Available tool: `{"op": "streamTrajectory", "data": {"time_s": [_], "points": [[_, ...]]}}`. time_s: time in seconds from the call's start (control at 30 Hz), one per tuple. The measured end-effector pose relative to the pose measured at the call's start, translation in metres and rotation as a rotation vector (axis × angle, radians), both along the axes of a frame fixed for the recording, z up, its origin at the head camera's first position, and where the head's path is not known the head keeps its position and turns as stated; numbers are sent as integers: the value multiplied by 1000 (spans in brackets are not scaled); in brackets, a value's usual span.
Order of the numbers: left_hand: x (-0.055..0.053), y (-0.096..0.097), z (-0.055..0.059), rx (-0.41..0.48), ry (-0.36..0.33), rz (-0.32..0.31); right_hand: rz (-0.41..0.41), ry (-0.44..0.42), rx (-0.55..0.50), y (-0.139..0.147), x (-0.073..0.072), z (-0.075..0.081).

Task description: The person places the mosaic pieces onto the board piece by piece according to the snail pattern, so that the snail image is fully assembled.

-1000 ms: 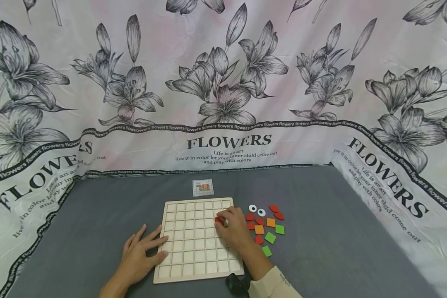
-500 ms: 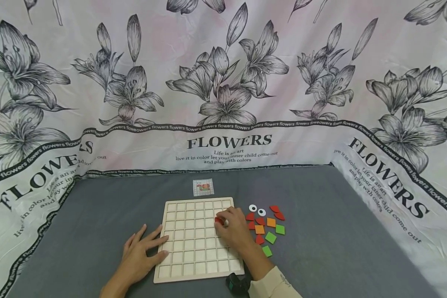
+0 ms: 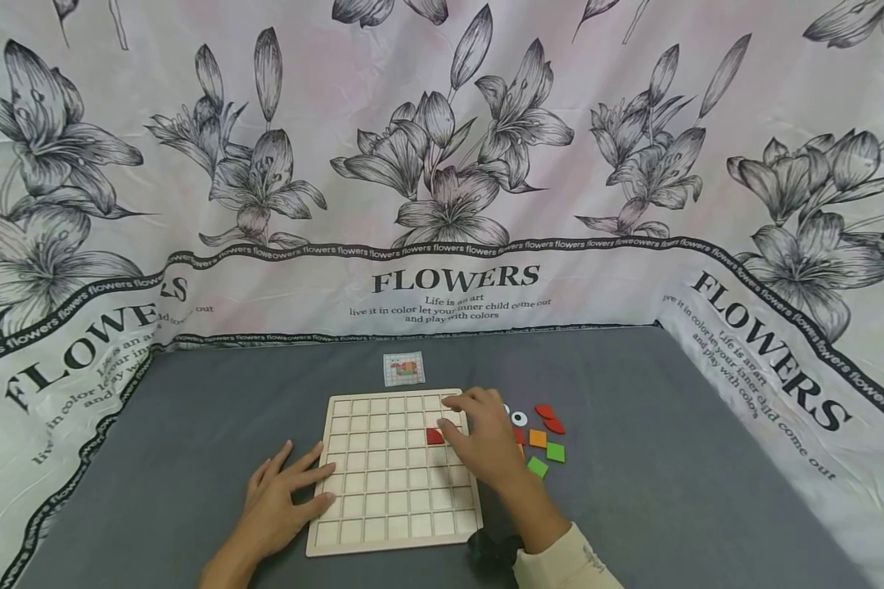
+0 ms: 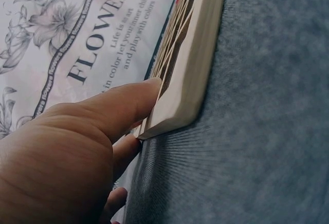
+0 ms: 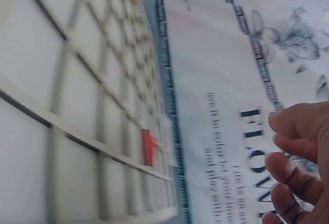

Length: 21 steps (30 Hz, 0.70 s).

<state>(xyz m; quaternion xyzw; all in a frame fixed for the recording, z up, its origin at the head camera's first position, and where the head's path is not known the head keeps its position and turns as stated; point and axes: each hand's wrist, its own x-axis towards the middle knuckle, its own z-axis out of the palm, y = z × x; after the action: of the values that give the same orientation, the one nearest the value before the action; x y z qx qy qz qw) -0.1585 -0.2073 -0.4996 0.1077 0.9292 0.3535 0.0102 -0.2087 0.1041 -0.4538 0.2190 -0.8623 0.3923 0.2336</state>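
Observation:
A wooden grid board [image 3: 396, 548] lies on the grey table, its square cells bare except for one red piece [image 3: 435, 436] set in a cell toward the right; the same red piece [image 5: 148, 147] shows in the right wrist view. My left hand [image 3: 276, 503] rests at the board's left edge with fingers spread, and in the left wrist view its thumb [image 4: 128, 103] touches the frame. Over the board's right side is my right hand [image 3: 486, 442], fingers loosely bent and nothing between thumb and fingertips.
Right of the board lie loose pieces, partly hidden by my right hand: red leaf shapes [image 3: 549, 419], orange squares [image 3: 538, 438], green squares [image 3: 556, 452] and a white eye disc [image 3: 519, 419]. Behind the board sits a small picture card [image 3: 403, 369]. A flower-printed cloth [image 3: 457, 311] stands at the back.
My right hand has let go of the red piece, which stays in its cell, and has moved up and to the right. The left hand holds its place.

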Motion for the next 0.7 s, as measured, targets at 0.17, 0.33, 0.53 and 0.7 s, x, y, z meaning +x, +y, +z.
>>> {"op": "streamTrajectory", "data": {"time_s": [0.17,0.33,0.53,0.7], "points": [[1,-1,0,-6,2,5,8,99,6,13,5,22],[1,-1,-1,-9,3,8,13,181,-2,26,13,42],[0,0,-1,-5,-3,6,-4,184,-26,41,23,57],[0,0,-2,1,1,8,-3,216,-27,51,30,62]]}}
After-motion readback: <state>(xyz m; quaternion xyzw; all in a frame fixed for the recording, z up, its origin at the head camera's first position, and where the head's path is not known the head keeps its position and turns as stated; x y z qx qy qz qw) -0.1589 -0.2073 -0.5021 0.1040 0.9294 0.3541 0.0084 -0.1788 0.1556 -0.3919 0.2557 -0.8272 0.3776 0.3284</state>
